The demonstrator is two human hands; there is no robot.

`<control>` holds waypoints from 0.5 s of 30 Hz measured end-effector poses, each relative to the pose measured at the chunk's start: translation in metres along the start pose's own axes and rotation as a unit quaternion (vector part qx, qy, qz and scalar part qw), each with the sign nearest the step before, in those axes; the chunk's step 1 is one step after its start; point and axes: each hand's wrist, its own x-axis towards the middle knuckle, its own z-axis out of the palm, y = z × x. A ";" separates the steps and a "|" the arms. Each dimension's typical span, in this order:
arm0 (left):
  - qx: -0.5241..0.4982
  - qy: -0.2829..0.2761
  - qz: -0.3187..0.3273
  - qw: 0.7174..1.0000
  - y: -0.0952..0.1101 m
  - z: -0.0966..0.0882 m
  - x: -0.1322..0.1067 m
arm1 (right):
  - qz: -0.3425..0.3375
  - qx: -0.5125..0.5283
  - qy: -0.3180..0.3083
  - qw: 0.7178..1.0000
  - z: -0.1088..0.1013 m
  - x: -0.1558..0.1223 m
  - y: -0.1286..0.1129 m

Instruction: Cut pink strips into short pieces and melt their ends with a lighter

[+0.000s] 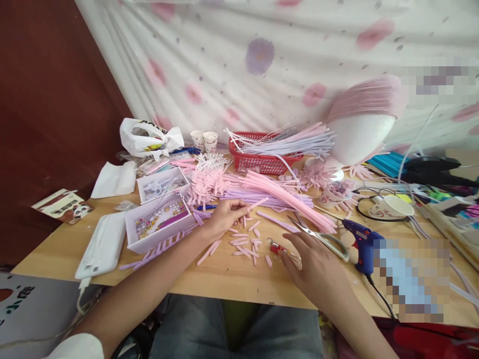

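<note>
My left hand (224, 215) pinches a short pink stick (258, 203) and holds it just above the wooden table (224, 274), its fingers curled together. Under it lie several cut pink pieces (245, 242). My right hand (314, 259) rests low on the table with its fingers closed over a small red lighter (276, 245). Scissors (318, 235) lie just beyond that hand. Behind both hands stretches a long bundle of pink and lilac sticks (277, 192).
A blue glue gun (362, 244) lies to the right, its cord running off the front edge. White trays of beads (157, 222), a white power bank (103, 244), a red basket (262, 159), paper cups and a foam head (361, 134) crowd the table.
</note>
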 end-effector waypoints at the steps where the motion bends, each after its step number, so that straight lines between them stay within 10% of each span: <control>1: -0.006 -0.002 0.000 1.000 0.000 0.000 0.000 | -0.009 -0.029 -0.005 1.000 -0.003 -0.012 0.004; 15: 0.012 -0.047 -0.002 0.999 0.007 0.012 0.006 | 0.104 -0.223 -0.062 0.967 0.000 -0.022 0.065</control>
